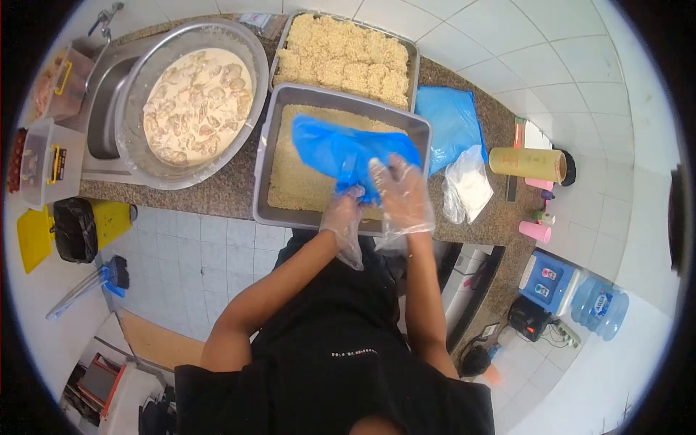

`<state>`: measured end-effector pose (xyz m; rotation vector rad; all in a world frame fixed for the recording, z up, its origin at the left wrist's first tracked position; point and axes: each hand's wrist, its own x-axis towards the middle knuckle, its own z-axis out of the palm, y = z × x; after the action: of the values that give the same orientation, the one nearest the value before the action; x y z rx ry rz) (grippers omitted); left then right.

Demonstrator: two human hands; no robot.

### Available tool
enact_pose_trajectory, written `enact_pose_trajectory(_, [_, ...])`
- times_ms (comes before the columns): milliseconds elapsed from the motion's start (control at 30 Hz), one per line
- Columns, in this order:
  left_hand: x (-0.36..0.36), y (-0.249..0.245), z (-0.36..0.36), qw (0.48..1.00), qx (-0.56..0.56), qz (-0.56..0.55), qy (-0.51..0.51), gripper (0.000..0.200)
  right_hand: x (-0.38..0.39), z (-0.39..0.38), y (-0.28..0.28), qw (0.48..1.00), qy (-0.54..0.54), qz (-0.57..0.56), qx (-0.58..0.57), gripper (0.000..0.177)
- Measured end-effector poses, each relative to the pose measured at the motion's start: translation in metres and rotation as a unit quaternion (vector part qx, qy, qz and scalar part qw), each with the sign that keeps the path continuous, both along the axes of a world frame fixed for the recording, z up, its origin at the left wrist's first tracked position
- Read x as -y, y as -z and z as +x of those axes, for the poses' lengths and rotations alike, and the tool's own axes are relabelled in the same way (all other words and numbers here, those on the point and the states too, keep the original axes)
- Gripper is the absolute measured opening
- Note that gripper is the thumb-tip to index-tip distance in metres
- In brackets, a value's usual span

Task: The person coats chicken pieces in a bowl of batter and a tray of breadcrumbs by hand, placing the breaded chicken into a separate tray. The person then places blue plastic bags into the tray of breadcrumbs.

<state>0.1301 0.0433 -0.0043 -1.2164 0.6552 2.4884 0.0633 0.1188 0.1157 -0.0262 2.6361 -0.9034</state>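
Observation:
A blue plastic bag [319,148] hangs over a grey tray [262,174] that holds a layer of beige crumbs [297,192]. My left hand [342,217], in a clear plastic glove, is closed around the gathered lower part of the bag. Beside it, my right hand [399,194], gloved the same way, lies against the bag's right side with its fingers stretched and slightly apart. The bag's contents cannot be seen. Part of the crumb layer is hidden under the bag and hands.
Behind stands a tray of crumb-coated pieces [348,58]. To the left, a large metal bowl [130,109] holds pieces in creamy batter, overlapping the sink [105,123]. Another blue bag [449,119], a clear bag of white powder [470,190] and a yellowish roll [528,165] lie right.

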Motion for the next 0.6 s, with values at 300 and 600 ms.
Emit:
enact_pose_trajectory(300, [0.042,-0.097,0.008,0.986,-0.145,-0.037,-0.071,0.027,-0.047,-0.05,-0.035,0.991,0.119,0.041,-0.047,0.047])
enact_pose_trajectory(600, [0.067,-0.134,0.015,0.976,-0.148,-0.095,-0.125,0.025,-0.049,-0.052,-0.048,0.993,0.101,-0.038,0.04,0.035])
